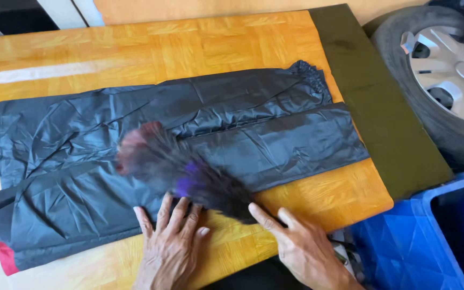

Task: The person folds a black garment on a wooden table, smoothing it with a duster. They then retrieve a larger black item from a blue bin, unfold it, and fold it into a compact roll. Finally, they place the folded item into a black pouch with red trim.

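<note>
Left hand point(172, 244) flat, fingers spread, pressing the near edge of a dark grey crinkled plastic garment point(151, 145); right hand point(302, 247) open, resting on the orange wooden tabletop point(318, 198) just beside it. Blurred dark feathery tuft with purple streak point(183, 172) lies above both hands. Olive cloth strip point(382, 107), car wheel point(441, 75), blue plastic crate point(425, 241) at right.

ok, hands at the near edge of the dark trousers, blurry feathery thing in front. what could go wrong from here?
1. The trousers hang past the table's left end, so pressing or tugging may slide them off.
2. The feathery thing hides the cloth beside the left hand, so a crease there may go unseen.
3. The right hand rests at the table's near edge, so anything pushed toward it could drop into the blue bin.
</note>
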